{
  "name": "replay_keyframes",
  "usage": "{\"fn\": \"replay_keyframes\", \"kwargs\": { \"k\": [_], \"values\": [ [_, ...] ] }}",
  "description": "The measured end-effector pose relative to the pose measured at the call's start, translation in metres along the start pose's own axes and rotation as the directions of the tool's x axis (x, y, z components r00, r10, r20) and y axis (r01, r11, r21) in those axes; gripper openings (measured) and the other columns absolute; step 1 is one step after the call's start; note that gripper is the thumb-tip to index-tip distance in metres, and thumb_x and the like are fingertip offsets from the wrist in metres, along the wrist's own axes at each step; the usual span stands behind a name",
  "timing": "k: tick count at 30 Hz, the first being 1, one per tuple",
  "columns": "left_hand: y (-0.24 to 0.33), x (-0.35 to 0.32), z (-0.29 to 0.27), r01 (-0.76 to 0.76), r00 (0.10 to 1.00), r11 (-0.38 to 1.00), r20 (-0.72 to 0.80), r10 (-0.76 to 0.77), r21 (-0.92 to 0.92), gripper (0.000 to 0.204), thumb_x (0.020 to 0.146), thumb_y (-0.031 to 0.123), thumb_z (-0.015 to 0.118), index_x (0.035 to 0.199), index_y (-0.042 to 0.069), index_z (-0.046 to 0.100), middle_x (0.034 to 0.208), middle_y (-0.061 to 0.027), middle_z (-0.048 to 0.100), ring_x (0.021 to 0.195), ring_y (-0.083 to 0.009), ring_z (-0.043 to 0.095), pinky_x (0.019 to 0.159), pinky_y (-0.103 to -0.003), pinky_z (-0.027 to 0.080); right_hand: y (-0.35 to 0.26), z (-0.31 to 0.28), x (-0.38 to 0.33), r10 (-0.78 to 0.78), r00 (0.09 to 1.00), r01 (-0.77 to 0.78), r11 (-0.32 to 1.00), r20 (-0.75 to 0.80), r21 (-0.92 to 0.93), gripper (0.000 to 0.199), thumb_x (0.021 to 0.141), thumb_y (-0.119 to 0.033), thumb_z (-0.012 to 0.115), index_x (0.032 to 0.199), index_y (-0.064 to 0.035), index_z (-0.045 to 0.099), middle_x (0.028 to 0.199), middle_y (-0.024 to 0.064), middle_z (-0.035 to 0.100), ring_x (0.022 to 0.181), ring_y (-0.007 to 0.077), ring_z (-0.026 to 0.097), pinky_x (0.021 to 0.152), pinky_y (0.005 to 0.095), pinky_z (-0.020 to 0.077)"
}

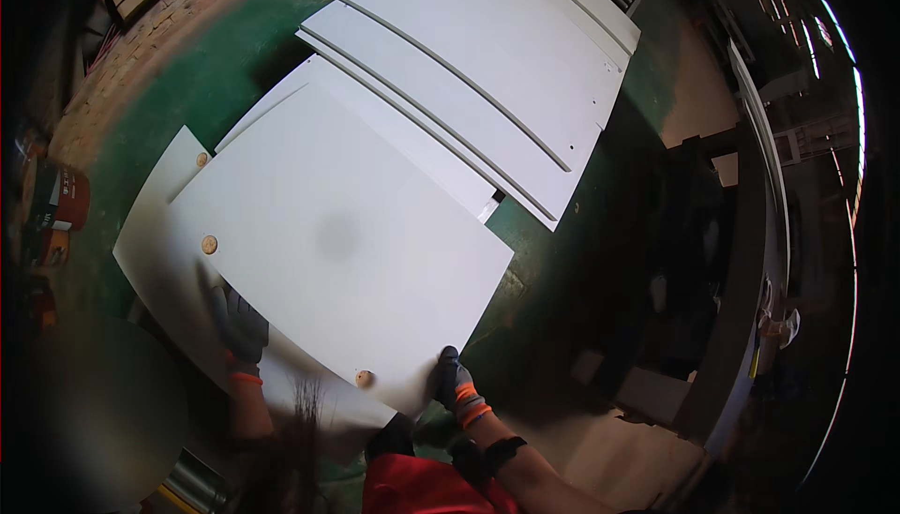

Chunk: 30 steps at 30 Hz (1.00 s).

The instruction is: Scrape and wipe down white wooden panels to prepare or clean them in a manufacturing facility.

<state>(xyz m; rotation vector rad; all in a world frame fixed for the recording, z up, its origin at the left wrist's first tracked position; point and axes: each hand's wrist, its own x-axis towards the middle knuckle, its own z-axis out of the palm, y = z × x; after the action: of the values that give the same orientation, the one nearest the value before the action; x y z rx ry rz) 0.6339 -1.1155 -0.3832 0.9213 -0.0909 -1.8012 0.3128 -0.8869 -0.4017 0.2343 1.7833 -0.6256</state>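
Red clothing [422, 488] lies nearest, at the near edge. Beyond it I have the upper white panel [375, 176] centred, overlapping a lower white panel [155, 256] on its left. The right hand [457, 385], gloved, is closed at the upper panel's right edge beside the near corner, thumb uppermost; its other fingers are hidden. The left hand [242, 326], also gloved, is at the left near edge, fingers nearly straight; I cannot tell whether it grips. For sound control, I judge that both hands should share the load evenly, with the panel level and no face dragged across another. The upper panel is broad, smooth and pale, with two round brown spots [209, 245] along its left near edge.
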Motion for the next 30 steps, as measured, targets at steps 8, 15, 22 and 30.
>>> {"fn": "replay_keyframes", "kwargs": {
  "k": [8,15,22,30],
  "values": [
    [0.025,-0.013,-0.076,-0.042,0.995,0.946,-0.071,0.068,0.320,0.031,0.095,0.026,0.054,0.116,0.004,0.059,0.110,-0.0074,0.061,0.107,-0.0197,0.057,0.094,-0.040,0.048,0.003,-0.035,-0.020,-0.106,0.978,0.094,0.993,-0.180,-0.073,0.048,0.094,-0.048,0.041,0.079,-0.0090,0.063,0.070,0.0061,0.059,0.066,0.0238,0.054,0.062,0.0372,0.0437],
    [-0.013,-0.242,0.180,0.201,0.930,0.978,-0.324,-0.175,0.048,0.025,0.092,0.030,0.061,0.101,0.006,0.064,0.087,-0.0056,0.064,0.083,-0.0200,0.062,0.081,-0.035,0.052,0.000,-0.152,-0.114,-0.100,0.849,0.171,0.981,-0.519,0.091,0.061,0.086,-0.059,0.057,0.073,-0.0001,0.065,0.058,0.0060,0.057,0.056,0.0153,0.052,0.051,0.0363,0.0400],
    [-0.101,-0.336,0.181,0.348,0.937,0.851,-0.115,-0.330,0.393,0.031,0.084,0.020,0.064,0.110,0.003,0.060,0.101,-0.0094,0.064,0.094,-0.0208,0.060,0.086,-0.036,0.048,0.065,-0.280,-0.270,-0.211,0.809,0.417,0.864,-0.548,0.283,0.055,0.091,-0.056,0.056,0.063,-0.0085,0.054,0.059,-0.0048,0.048,0.055,0.0072,0.040,0.049,0.0299,0.0332],
    [-0.276,-0.418,0.220,0.297,0.763,0.611,0.202,-0.614,0.734,0.041,0.082,0.019,0.058,0.119,0.001,0.053,0.114,-0.0125,0.059,0.106,-0.0239,0.054,0.096,-0.039,0.042,0.250,-0.461,-0.351,-0.210,0.585,0.550,0.812,-0.783,0.194,0.065,0.094,-0.058,0.044,0.069,0.0008,0.056,0.060,0.0055,0.052,0.064,0.0147,0.048,0.061,0.0372,0.0421]
  ]
}}
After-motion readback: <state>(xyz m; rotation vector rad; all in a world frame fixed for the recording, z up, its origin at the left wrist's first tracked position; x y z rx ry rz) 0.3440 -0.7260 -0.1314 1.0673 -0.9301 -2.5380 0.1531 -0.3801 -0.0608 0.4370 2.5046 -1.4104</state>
